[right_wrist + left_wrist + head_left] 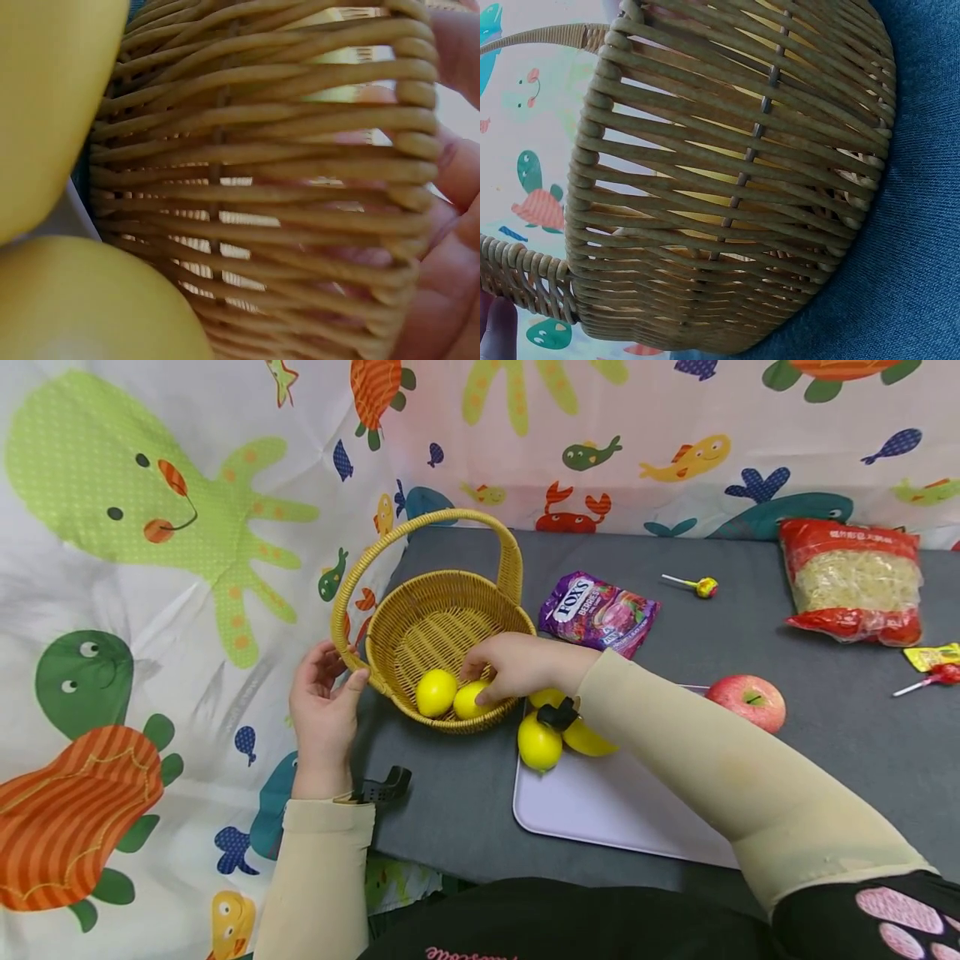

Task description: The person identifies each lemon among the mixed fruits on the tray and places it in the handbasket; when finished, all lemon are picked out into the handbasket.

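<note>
A yellow wicker basket (450, 622) stands at the left of the table, its round handle upright. My left hand (324, 714) holds the near base of the handle between thumb and fingers; its fingertip also shows at the handle in the left wrist view. Reaching over the basket's right rim, my right hand (513, 667) has its thumb and fingers curled on a lemon (470, 702) at the basket bottom. A second lemon (436, 693) lies beside it. In the right wrist view the basket wall (300, 157) hides most of the fingers.
A pale tray (622, 802) lies right of the basket. It bears a lemon (540, 742), other yellow fruit (590, 740) and, partly behind the right arm, an apple (747, 702). Behind are a purple candy bag (597, 610), a lollipop (705, 587) and a red noodle-like packet (855, 581).
</note>
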Tool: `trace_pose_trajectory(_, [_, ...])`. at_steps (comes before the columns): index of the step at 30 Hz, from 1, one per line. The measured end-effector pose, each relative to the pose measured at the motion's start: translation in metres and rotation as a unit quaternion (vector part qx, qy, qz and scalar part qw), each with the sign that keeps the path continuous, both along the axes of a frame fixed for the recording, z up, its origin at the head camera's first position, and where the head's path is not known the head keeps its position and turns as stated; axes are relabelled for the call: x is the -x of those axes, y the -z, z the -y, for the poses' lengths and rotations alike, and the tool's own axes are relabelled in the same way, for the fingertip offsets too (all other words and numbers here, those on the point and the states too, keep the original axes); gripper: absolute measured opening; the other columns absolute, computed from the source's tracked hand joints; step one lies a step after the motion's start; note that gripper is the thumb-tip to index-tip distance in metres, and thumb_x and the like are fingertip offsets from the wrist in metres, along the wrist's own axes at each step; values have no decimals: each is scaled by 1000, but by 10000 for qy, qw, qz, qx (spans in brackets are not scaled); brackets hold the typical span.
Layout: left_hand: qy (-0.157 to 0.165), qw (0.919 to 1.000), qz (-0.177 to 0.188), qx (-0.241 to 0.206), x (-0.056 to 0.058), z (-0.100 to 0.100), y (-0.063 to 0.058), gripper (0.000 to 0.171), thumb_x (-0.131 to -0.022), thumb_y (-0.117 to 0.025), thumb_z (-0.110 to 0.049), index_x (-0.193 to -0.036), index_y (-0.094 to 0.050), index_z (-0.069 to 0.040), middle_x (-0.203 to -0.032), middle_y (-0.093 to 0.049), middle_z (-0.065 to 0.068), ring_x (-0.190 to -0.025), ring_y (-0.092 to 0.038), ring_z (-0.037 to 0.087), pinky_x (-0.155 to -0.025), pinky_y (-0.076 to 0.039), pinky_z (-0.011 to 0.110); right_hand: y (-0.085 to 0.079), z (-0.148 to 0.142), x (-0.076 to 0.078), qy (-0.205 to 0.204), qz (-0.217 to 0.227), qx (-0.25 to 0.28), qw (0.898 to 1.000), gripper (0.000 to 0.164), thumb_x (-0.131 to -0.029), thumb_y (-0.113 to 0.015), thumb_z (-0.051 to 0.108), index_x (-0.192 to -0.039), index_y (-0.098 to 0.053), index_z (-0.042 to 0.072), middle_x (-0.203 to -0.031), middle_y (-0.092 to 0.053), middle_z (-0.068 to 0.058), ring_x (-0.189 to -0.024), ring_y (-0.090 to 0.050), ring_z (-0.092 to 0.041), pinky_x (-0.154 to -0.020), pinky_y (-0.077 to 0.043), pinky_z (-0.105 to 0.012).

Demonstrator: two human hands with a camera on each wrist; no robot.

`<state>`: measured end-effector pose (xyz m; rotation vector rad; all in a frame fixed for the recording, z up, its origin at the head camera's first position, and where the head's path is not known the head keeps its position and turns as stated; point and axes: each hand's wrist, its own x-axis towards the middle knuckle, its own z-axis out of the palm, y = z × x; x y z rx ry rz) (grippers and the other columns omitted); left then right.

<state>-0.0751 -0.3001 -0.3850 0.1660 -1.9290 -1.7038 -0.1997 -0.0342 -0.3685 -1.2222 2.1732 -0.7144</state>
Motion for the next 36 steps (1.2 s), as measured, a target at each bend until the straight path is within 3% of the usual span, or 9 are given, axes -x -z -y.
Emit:
trace_pose_trajectory(3, [-22,10000,49,-39,1,0,0,43,-89,-76,-1,-129,-64,-11,-124,-60,13,-114,-57,27,-88,-57,22,-4,-9,-1,193,139,152,9996,38,-93,-74,29,-130,-66,19,-124,-68,0,-111,-62,-18,-98,-52,-36])
trace_pose_trajectory(7, [-60,9999,99,-89,0,-1,0,43,-88,-76,-2,-128,-65,-11,-126,-59,19,-115,-57,26,-88,-56,21,-16,-31,-9,614,349,519,9961,38,-93,-75,30,-130,-66,25,-124,-67,7,-113,-62,-19,-97,-53,-38])
trace_pose_trajectory(14, [-33,10000,-8,13,1,-2,2,43,-88,-77,-4,-129,-64,-11,-127,-58,23,-114,-58,27,-88,-56,22,-26,-89,-40,1372,514,882,9853,39,-92,-76,27,-130,-66,23,-124,-67,7,-116,-60,-17,-102,-51,-47])
trace_pose_trajectory(20, [57,9998,-164,-3,1,0,5,42,-88,-76,-3,-129,-64,-9,-125,-59,24,-112,-58,28,-85,-57,22,0,-129,-69,2034,270,960,9740,44,-90,-78,29,-130,-66,18,-125,-67,-2,-117,-59,-23,-100,-52,-51])
trace_pose_trajectory(26, [71,9995,-259,-148,0,0,7,43,-87,-77,-1,-128,-64,-7,-121,-62,18,-113,-58,30,-84,-57,21,28,-142,-96,2507,-81,1096,9618,46,-86,-83,27,-129,-67,19,-127,-65,3,-114,-61,-22,-98,-54,-50])
trace_pose_trajectory(29, [70,9994,-280,-166,1,1,7,43,-87,-77,-1,-128,-64,-7,-123,-60,23,-112,-59,28,-84,-57,21,37,-140,-105,2647,-360,1055,9579,48,-84,-85,27,-128,-67,21,-126,-66,3,-115,-60,-21,-100,-52,-49])
trace_pose_trajectory(36, [5,9998,-204,-85,1,-2,6,44,-88,-77,-3,-130,-64,-9,-118,-61,10,-112,-58,27,-84,-57,21,46,-137,-113,2747,-611,794,9563,50,-82,-86,28,-128,-67,20,-128,-66,3,-121,-57,-21,-107,-47,-51])
